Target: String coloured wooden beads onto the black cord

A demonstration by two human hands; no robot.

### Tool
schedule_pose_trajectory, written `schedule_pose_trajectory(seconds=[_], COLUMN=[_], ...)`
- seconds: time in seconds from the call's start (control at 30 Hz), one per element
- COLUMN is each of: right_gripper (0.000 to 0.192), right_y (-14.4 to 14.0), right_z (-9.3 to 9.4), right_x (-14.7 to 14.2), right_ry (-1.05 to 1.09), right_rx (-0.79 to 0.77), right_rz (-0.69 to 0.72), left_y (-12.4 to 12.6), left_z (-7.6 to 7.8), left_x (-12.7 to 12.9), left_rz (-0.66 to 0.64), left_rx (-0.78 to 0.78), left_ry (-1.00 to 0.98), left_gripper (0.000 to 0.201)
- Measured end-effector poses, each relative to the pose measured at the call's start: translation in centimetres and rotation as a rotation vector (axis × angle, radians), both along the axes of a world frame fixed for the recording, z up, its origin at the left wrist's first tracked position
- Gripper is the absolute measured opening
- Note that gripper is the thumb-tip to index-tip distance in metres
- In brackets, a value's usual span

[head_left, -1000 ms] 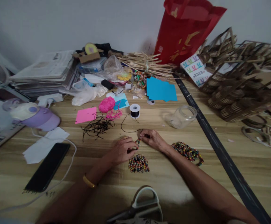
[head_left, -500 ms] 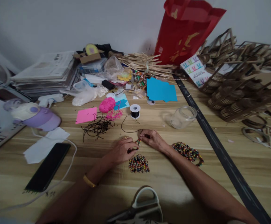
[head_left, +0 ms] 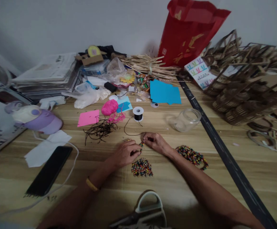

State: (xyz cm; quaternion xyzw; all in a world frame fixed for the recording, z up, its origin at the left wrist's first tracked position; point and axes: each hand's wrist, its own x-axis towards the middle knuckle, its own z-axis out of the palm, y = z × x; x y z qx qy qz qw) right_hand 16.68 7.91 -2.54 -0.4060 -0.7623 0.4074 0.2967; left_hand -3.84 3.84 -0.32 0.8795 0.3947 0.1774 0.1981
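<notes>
Both hands work near the middle of the table (head_left: 200, 178), with bare wood open toward the near edge apart from the scissors (head_left: 148, 211) at the bottom. Against the earlier frames, nothing has shifted; hands and materials sit as before. The left hand (head_left: 125, 154) and right hand (head_left: 156, 142) meet fingertip to fingertip, each grip pinched closed on a short beaded strand (head_left: 141, 145) on black cord (head_left: 128, 127) running to the spool (head_left: 137, 113). A loose bead pile (head_left: 141, 167) lies just below the hands; another bead heap (head_left: 192, 155) lies beside the right wrist.
</notes>
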Motion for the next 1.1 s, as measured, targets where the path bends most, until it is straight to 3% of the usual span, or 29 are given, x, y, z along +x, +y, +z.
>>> schedule_pose_trajectory(seconds=[1.1], right_gripper=[0.014], right_y=[0.06], right_z=[-0.03], right_x=[-0.02], right_ry=[-0.008], right_rx=[0.003], right_rz=[-0.008], left_y=[0.35], left_z=[-0.50], left_x=[0.16], left_rz=[0.006], left_rx=[0.055], left_ry=[0.050], left_gripper=[0.021])
